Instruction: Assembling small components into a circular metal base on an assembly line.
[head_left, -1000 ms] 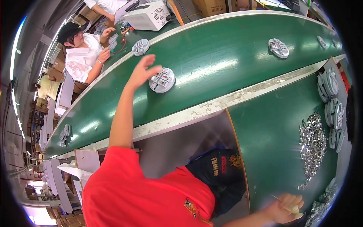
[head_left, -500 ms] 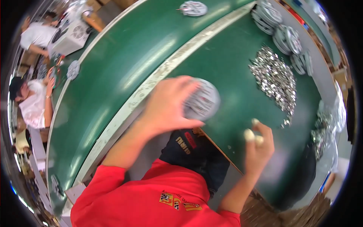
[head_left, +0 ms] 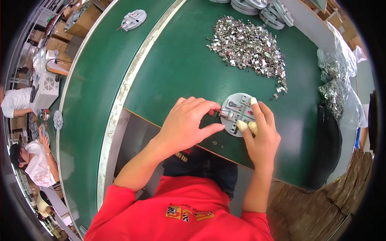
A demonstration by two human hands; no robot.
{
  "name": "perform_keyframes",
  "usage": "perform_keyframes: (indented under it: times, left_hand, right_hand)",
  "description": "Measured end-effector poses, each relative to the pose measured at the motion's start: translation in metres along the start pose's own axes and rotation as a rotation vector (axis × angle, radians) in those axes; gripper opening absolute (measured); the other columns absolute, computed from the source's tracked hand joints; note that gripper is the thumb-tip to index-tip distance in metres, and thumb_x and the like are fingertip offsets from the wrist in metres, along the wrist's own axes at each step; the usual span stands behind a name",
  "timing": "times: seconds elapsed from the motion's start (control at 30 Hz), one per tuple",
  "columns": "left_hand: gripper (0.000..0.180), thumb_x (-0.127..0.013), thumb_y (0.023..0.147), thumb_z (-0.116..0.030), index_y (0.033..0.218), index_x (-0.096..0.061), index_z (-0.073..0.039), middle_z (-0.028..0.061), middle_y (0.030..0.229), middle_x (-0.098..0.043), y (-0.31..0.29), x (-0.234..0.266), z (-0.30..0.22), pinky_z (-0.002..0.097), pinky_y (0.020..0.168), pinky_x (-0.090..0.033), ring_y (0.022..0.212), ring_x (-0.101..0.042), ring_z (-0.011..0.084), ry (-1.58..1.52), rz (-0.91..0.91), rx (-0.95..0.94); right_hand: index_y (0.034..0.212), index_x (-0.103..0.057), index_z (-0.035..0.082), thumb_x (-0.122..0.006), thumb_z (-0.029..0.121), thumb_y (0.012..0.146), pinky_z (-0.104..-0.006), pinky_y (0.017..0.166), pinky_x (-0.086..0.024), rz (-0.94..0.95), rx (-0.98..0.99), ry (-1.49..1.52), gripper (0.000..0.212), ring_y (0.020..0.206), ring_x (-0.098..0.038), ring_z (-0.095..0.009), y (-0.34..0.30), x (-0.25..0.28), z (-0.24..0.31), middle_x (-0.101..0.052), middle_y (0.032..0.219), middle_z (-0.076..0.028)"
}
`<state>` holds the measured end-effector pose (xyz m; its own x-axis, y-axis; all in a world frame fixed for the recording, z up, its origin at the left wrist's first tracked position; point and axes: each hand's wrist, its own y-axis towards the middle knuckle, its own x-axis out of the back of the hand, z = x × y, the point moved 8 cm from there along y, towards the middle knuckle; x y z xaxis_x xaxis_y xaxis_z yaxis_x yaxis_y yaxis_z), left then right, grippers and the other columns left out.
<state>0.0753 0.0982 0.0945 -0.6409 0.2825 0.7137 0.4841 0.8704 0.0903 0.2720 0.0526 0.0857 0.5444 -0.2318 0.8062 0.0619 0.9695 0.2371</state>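
Note:
A grey round plate (head_left: pixel 242 99) lies on the green tabletop in front of me, with small dark and red parts set in its compartments. At its left edge sits a silver cylindrical part (head_left: pixel 227 114) with thin wires (head_left: pixel 217 110). My left hand (head_left: pixel 189 120) has its curled fingertips at these wires; its thumb points toward the plate's rim, apart from the index fingertip. Pale finger cots cover several fingertips of my right hand (head_left: pixel 261 136). Those fingers grip the plate's right side, hiding part of it.
Beyond the plate lies a heap of small metal pieces (head_left: pixel 249 46). Grey round plates (head_left: pixel 277 14) are stacked at the far right. Clear bags (head_left: pixel 335 76) of metal pieces stand right, by a black object (head_left: pixel 325 148). Across a pale rail (head_left: pixel 128 78), a belt carries another plate (head_left: pixel 134 20); two people work beyond.
The plate was in my raised left hand and now lies on the table. My right hand, apart from it before, has come onto its right side. The view has turned.

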Motion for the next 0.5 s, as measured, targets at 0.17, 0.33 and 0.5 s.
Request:
perform_keyframes:
  times: [0.17,0.33,0.5]
  left_hand:
    - [0.021,-0.073,0.097,-0.027,0.096,-0.069,-0.007,0.0062,0.086,-0.066,0.027,-0.018,-0.008,0.0399,0.08,-0.042,0.083,-0.061,0.0262,0.125,0.068,0.147]
    - [0.02,-0.068,0.098,-0.024,0.086,-0.065,-0.007,0.0087,0.082,-0.065,0.056,-0.028,-0.035,0.043,0.077,-0.043,0.078,-0.061,0.0299,0.173,0.043,0.103]
    - [0.021,-0.069,0.095,-0.022,0.082,-0.064,-0.006,0.0096,0.082,-0.067,0.097,-0.038,-0.098,0.0444,0.076,-0.046,0.079,-0.063,0.0315,0.288,0.017,-0.226]
  right_hand:
    - [0.136,-0.066,0.015,-0.085,0.024,0.08,-0.0375,0.065,-0.058,-0.008,0.019,0.009,0.06,0.083,-0.074,-0.028,0.008,0.01,-0.019,-0.065,0.136,-0.014]
    - [0.135,-0.067,0.017,-0.085,0.025,0.078,-0.0371,0.063,-0.058,-0.034,0.009,-0.009,0.061,0.079,-0.074,-0.027,0.01,0.029,-0.045,-0.065,0.135,-0.015]
    - [0.134,-0.068,0.018,-0.086,0.027,0.078,-0.0374,0.062,-0.058,-0.035,0.041,-0.028,0.06,0.078,-0.074,-0.026,0.002,0.039,-0.057,-0.065,0.134,-0.016]
